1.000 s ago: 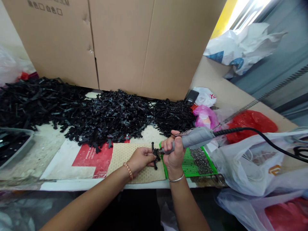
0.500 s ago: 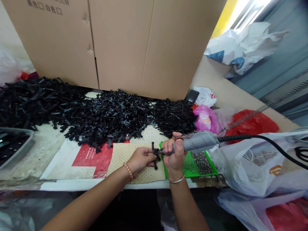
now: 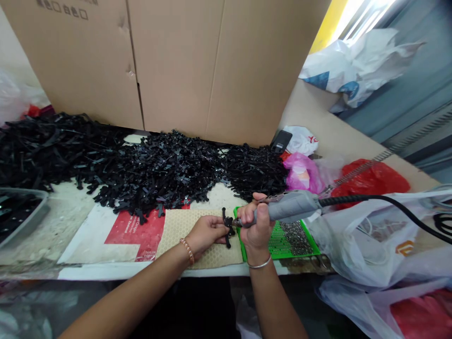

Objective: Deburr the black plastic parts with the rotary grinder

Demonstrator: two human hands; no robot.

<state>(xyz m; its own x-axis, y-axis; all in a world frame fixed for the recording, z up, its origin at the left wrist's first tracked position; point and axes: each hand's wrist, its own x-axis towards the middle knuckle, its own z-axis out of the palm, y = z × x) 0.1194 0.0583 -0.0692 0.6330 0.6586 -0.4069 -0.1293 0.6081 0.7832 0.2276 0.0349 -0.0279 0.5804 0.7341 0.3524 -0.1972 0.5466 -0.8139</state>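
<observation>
Between the thumb and fingers of my left hand [image 3: 209,231] is a small black plastic part [image 3: 228,238] with slim arms, held over a honeycomb-patterned mat [image 3: 176,235]. My right hand [image 3: 257,227] is wrapped round a grey electric screwdriver [image 3: 294,207], which lies sideways with its black cable running off to the right. The screwdriver's tip meets the middle of the black part; any screw there is too small to make out. Under and beside my right hand sits a green tray [image 3: 275,254] of tiny metal screws [image 3: 295,238].
Heaps of black plastic parts [image 3: 169,169] spread along the back, before a tall cardboard box [image 3: 176,66]. At left stands a clear tub [image 3: 44,200] of black pieces. Plastic bags [image 3: 367,245] crowd the right, near a coiled spring cord [image 3: 388,153] and a dark phone-like object [image 3: 282,141].
Both hands keep their hold, with the screwdriver tip still at the black part. Only a slight shift of the whole view shows.
</observation>
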